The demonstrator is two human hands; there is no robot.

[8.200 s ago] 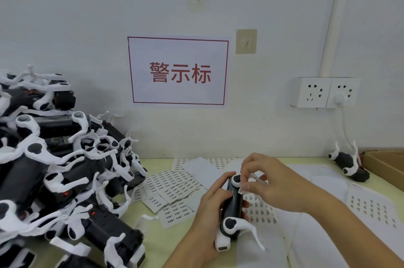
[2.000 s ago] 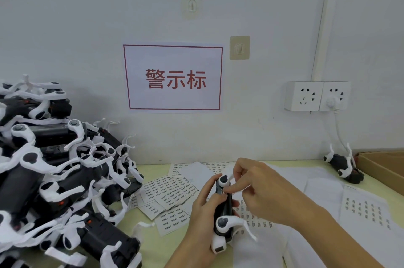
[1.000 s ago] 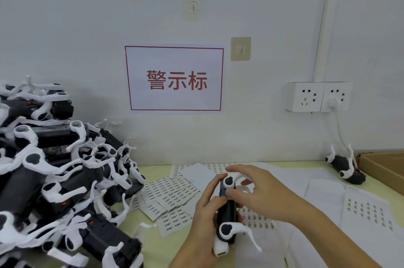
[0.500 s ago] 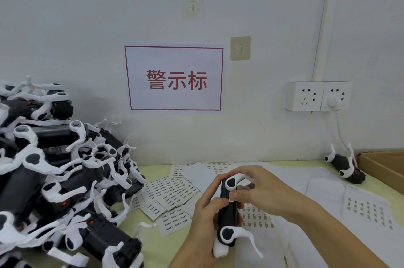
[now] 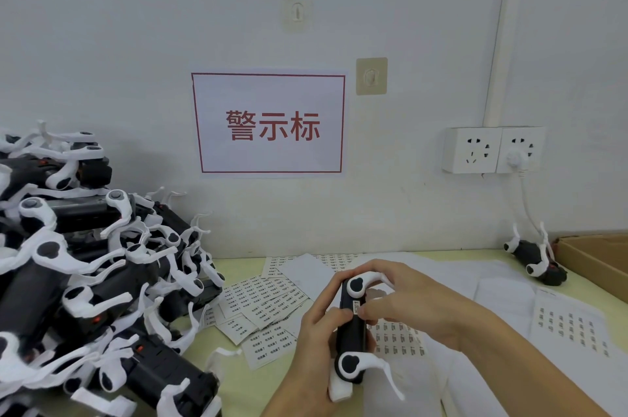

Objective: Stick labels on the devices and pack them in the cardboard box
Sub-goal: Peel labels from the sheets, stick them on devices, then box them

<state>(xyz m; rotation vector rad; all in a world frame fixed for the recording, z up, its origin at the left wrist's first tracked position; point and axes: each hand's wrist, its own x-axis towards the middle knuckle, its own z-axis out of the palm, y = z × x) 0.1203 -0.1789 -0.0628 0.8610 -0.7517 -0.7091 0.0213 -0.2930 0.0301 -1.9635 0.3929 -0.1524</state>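
A black device with white arms (image 5: 352,331) stands upright over the table, low in the middle of the head view. My left hand (image 5: 316,348) grips its body from the left. My right hand (image 5: 407,304) wraps its fingers over the upper white arm while the thumb presses a small white label (image 5: 355,307) onto the black body. Cut label sheets (image 5: 268,308) lie on the table left of my hands. The cardboard box (image 5: 598,263) shows only a corner at the right edge.
A tall pile of black-and-white devices (image 5: 85,280) fills the left side. One lone device (image 5: 535,258) lies by the box under the wall sockets (image 5: 492,150). White backing paper and a printed sheet (image 5: 571,325) cover the table on the right.
My right hand has slid down the device, from the top white arm to pressing the label on the body. The left hand has kept its hold throughout.
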